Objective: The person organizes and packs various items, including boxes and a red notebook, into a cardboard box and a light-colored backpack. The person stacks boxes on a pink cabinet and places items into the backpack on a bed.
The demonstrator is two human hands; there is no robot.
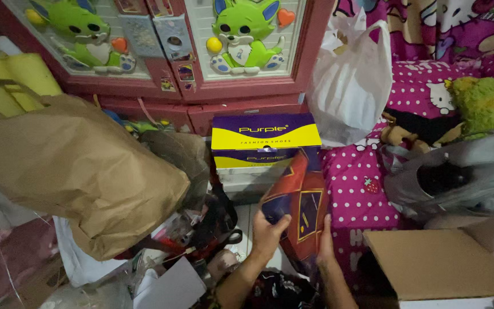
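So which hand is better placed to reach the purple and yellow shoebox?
Probably the left hand: it grips the red and purple bag on the side below the shoebox; the right hand sits further right.

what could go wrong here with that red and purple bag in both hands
The red and purple bag is gripped only near its lower edges by the left hand and right hand, so it may sag or slip. It is close to the stacked shoe boxes and could nudge them. The big brown paper bag leans over the clutter and might topple.
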